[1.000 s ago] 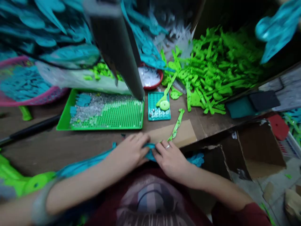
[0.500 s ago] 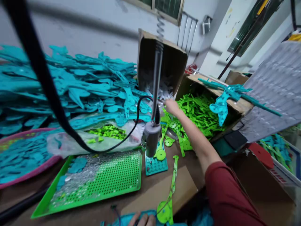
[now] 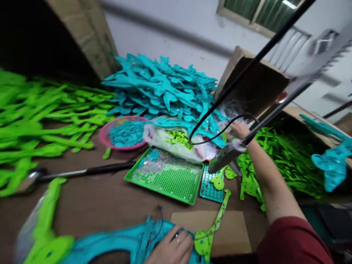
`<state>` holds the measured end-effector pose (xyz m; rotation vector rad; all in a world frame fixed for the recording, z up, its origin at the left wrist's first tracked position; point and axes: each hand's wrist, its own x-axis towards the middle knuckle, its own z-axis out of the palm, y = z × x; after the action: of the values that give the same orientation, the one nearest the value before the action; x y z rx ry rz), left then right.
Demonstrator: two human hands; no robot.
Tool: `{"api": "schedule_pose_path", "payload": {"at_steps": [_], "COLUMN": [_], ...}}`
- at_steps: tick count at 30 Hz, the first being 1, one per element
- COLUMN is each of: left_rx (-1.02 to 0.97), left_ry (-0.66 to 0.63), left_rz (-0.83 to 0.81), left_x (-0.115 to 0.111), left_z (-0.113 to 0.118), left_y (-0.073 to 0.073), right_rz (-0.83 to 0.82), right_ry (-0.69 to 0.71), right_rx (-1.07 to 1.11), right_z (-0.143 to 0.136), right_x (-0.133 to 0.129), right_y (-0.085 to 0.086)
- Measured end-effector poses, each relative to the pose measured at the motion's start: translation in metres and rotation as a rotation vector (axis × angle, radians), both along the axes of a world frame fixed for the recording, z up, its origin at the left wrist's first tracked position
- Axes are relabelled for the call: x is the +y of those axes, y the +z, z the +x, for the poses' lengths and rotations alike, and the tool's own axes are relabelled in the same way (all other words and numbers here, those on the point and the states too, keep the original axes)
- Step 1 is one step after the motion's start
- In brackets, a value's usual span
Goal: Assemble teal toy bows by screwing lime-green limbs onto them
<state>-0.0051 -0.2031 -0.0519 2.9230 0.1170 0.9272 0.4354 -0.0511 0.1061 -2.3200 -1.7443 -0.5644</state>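
My left hand (image 3: 174,245) lies at the bottom centre, its fingers wrapped on a large blue plastic part (image 3: 118,238) with thin wires. A ring shows on one finger. Beside it, a green arm-shaped part with a round disc (image 3: 202,242) rests over a cardboard sheet (image 3: 231,231). My right arm reaches far forward, and my right hand (image 3: 239,129) is near the clear pieces (image 3: 233,110) by the open box. Its fingers are partly hidden and blurred, so any held item cannot be made out. A hanging electric screwdriver (image 3: 227,156) is just in front of that hand.
A green tray (image 3: 176,179) of small metal pieces sits mid-table, beside a blue tray (image 3: 211,183). Behind are a pink basin (image 3: 102,137) and a blue parts pile (image 3: 165,84). Green parts lie left (image 3: 41,121) and right (image 3: 286,161). A hammer-like tool (image 3: 82,172) lies left.
The view has swung left, showing the left green pile and the tool. More of my left hand shows on the blue part. My right hand stays by the clear pieces.
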Motion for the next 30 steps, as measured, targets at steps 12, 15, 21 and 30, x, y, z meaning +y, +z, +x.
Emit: {"api": "schedule_pose_path", "payload": {"at_steps": [12,15,21,30], "left_rx": [0.264,0.336,0.405,0.304], "left_ry": [-0.030,-0.043,-0.127,-0.096], "left_rz": [-0.015,0.028,-0.097,-0.260], "left_x": [-0.002,-0.001,-0.005,-0.019], "left_z": [0.001,0.004,0.016,0.021], "left_y": [0.038,0.049,0.057,0.040], "right_rz": [0.291,0.054,-0.069,-0.263], "right_ry": [0.347,0.227,0.001,-0.567], "right_rx": [-0.297,-0.091,0.306,0.133], "right_z": [-0.148,-0.184,-0.197,-0.190], "right_x": [-0.302,-0.358,-0.356,-0.302], "right_y": [-0.073,-0.116,-0.134,-0.117]}}
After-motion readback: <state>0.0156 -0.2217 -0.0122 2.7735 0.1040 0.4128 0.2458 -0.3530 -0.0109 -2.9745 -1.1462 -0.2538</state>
